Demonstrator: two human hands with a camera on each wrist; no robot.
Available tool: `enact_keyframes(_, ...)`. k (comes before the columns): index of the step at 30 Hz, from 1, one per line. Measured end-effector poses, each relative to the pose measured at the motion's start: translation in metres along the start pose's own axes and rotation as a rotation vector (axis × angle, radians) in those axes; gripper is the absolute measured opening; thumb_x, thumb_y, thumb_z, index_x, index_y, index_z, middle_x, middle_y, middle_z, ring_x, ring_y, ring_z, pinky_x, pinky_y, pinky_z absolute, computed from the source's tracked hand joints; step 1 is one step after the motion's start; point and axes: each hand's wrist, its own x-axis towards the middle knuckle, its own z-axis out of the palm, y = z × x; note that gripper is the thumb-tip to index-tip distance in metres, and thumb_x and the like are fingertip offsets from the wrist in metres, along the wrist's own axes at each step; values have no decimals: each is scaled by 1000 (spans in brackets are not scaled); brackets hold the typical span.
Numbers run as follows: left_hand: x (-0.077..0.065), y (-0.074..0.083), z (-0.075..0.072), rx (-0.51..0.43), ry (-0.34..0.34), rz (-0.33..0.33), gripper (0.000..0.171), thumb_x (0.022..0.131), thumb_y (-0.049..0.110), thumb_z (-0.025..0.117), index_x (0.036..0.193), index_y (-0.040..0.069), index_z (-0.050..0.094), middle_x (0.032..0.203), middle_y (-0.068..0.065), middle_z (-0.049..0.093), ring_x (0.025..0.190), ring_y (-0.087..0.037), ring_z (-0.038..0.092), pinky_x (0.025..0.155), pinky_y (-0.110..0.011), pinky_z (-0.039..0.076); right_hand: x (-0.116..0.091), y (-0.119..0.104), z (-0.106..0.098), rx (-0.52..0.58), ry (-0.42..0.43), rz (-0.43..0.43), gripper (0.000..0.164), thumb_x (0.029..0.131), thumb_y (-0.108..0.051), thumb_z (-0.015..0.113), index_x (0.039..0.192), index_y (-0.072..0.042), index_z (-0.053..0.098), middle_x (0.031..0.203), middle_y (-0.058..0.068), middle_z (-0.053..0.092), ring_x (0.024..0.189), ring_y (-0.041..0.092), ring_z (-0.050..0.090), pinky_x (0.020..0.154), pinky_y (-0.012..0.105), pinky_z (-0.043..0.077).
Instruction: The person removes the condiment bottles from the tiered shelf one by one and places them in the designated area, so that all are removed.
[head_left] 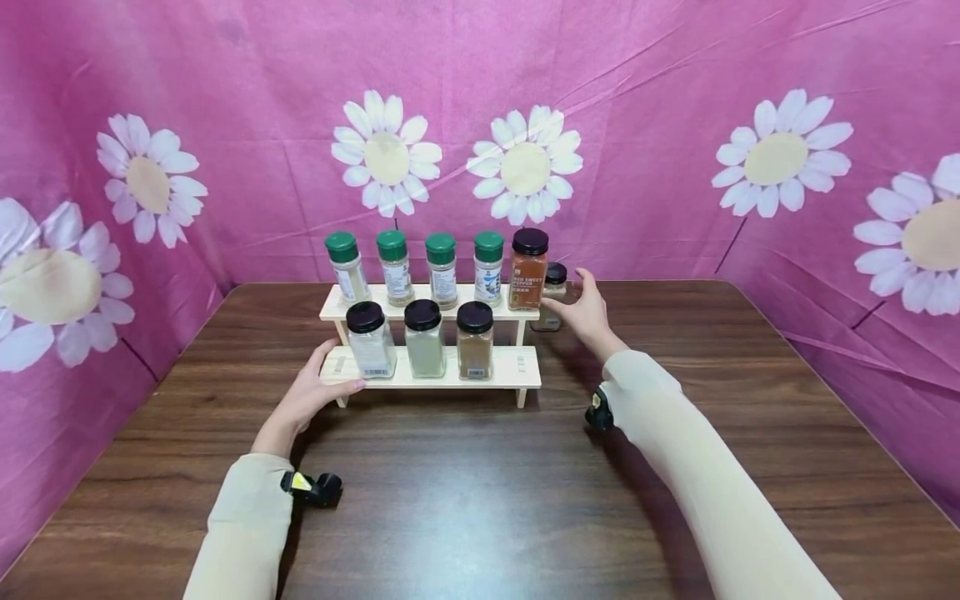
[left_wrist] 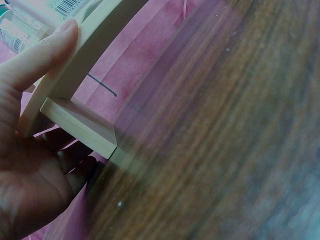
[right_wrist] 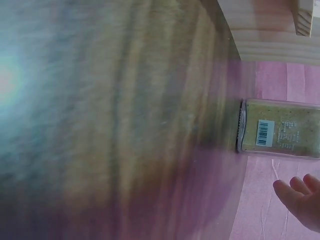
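A two-tier pale wooden spice rack stands on the table. My left hand grips the left end of its lower tier; in the left wrist view the thumb lies over the board's edge, fingers curled below. To the rack's right, a black-capped jar of greenish-beige spice stands on the table, partly hidden in the head view. My right hand is beside it, fingers extended and apart from the glass in the right wrist view. The thumb reaches near a red sweet pepper jar on the upper tier; contact is unclear.
Several green-capped shakers line the upper tier. Below them sit three black-capped jars, holding white, pale green and brown powder. A pink flowered cloth hangs behind the brown wooden table.
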Motion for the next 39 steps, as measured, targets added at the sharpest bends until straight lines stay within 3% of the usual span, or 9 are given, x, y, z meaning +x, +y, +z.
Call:
enact_keyframes(15, -2, 2, 1, -4, 5, -5, 86, 71, 5, 69, 136, 4, 13, 126, -21, 29, 109, -27, 30, 93, -39, 20, -23, 9, -12, 68, -14, -43, 76, 69, -22, 72, 128, -2, 29, 117, 22, 44, 105, 33, 42, 87, 42, 33)
enact_keyframes(27, -2, 2, 0, 1, 8, -8, 85, 71, 5, 69, 136, 5, 13, 125, -20, 30, 107, -26, 31, 92, -38, 21, -48, 8, -18, 156, -51, -86, 75, 67, -27, 74, 126, -2, 33, 114, 21, 46, 104, 33, 43, 86, 45, 33)
enact_keyframes(39, -2, 4, 1, -10, 6, -15, 85, 71, 3, 68, 136, 5, 13, 127, -21, 28, 110, -27, 29, 94, -39, 19, -74, -7, -22, 318, -136, -138, 65, 71, -4, 69, 125, 3, 33, 114, 24, 45, 106, 36, 40, 85, 45, 36)
